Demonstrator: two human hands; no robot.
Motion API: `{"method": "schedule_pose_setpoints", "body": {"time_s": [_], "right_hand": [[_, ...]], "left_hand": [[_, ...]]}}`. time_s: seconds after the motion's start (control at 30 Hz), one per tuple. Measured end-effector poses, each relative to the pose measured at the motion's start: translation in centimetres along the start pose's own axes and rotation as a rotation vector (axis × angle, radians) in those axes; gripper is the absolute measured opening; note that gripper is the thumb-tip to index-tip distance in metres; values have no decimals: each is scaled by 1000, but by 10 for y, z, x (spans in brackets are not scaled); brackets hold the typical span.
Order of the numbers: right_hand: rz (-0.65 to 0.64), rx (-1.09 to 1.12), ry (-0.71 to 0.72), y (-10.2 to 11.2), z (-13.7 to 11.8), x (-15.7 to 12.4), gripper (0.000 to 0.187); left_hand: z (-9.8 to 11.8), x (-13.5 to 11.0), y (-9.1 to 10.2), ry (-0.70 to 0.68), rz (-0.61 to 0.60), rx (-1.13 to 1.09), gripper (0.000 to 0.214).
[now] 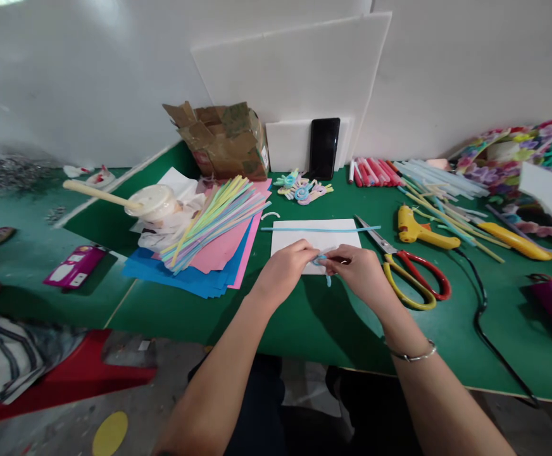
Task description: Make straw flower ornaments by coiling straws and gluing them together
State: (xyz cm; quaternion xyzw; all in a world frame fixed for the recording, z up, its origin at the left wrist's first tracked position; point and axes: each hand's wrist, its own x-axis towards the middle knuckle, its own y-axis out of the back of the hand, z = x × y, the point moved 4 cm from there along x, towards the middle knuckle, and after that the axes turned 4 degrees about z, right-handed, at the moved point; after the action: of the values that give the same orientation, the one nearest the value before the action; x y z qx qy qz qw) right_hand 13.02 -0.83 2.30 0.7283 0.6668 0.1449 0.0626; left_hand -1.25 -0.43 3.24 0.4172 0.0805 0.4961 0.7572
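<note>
My left hand and my right hand meet above a white sheet of paper. Between their fingertips is a light blue pipe cleaner, bent into a small curl with one end hanging down. Both hands are closed on it, and the fingers hide part of the curl. Behind them a straight blue pipe cleaner lies across the paper. Curled pastel pipe-cleaner shapes sit in a small pile farther back. Scissors with red and yellow handles rest beside my right hand.
A yellow glue gun with a black cord lies at right. Pipe cleaners are heaped on coloured paper at left, near a lidded cup. A cardboard box and a phone stand behind. Another person's striped clothing shows at far left.
</note>
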Motion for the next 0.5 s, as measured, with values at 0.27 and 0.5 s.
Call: {"method": "schedule_pose_setpoints", "body": {"time_s": [0.27, 0.5], "right_hand": [[21, -180, 182, 2, -7, -3, 16], [-37, -391, 317, 0, -11, -9, 17]], "left_hand": [[2, 1, 1, -43, 95, 21, 28], [11, -1, -1, -32, -8, 78, 26]]}}
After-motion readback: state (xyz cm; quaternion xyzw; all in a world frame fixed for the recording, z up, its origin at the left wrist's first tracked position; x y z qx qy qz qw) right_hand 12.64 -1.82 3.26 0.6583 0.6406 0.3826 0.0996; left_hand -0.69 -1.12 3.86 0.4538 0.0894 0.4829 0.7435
